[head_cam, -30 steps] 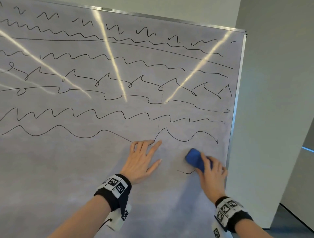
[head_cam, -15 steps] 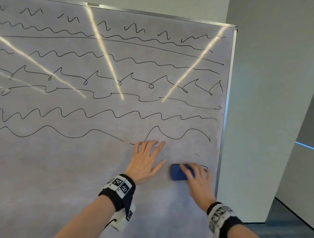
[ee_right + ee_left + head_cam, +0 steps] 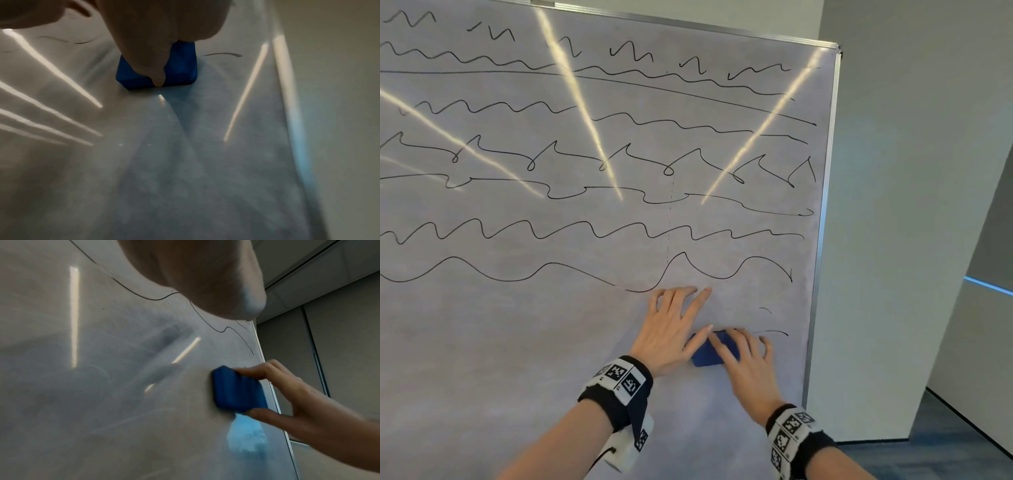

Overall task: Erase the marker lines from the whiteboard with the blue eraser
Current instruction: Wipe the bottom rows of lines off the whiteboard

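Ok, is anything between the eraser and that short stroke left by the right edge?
Nothing visible. The blue eraser, gripped by the right hand, sits just left of the short stroke; bare whiteboard between. The left hand lies flat on the opposite side.

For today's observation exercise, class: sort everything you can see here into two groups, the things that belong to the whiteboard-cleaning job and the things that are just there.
Part of the job:
- blue eraser, gripped by the right hand
- whiteboard
- marker lines
- left hand, flat on the board

Just there:
- wall beside the board
- wrist bands with printed tags
- floor
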### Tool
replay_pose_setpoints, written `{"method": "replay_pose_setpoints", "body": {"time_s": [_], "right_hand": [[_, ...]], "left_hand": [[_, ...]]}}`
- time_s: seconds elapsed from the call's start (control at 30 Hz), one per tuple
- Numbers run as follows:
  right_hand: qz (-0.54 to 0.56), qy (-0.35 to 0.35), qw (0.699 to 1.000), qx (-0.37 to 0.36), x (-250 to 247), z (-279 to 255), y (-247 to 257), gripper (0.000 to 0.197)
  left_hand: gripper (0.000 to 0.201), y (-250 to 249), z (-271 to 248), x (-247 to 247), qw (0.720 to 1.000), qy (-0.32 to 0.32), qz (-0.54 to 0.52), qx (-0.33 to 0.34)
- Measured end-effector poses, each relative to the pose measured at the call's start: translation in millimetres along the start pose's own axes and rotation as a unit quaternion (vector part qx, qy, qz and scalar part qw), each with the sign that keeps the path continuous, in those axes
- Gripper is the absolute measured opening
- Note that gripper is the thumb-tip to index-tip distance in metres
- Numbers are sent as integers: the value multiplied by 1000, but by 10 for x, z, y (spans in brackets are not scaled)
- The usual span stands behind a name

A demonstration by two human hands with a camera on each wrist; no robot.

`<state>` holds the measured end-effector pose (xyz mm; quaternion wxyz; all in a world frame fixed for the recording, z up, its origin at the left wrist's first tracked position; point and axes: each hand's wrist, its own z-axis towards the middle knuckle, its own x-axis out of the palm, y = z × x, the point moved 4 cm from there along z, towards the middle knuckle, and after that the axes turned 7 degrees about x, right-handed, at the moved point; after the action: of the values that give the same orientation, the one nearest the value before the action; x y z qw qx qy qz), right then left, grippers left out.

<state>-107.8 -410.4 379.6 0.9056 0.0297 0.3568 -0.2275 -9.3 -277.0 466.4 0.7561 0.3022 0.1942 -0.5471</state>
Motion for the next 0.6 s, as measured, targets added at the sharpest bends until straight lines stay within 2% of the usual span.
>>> {"method": "replay_pose_setpoints", "body": {"time_s": [0.17,0.23,0.3,0.37,0.5,0.6], "right_hand": [[6,-58,989,136,-224,-108,-861,84],[3,-64,984,167,-255,-127,-983,81],[11,-70,980,186,-244,-96,-900,82],[17,-73,985,157,-198,-17,-631,87],[31,-39,998,41,-46,93,34,93],[18,-40,999,18,-49,121,-50,88]], "left_hand": [[57,22,-101,20,1000,-1,-12,-3],[57,58,-164,6,1000,-1,-12,-6],[57,93,-197,-4,1000,0,-11,-13],[57,94,-186,-3,1000,-1,-7,-17],[56,23,-96,-4,1000,-10,-8,-13],[56,22,-74,-15,1000,-9,-9,-15]]}}
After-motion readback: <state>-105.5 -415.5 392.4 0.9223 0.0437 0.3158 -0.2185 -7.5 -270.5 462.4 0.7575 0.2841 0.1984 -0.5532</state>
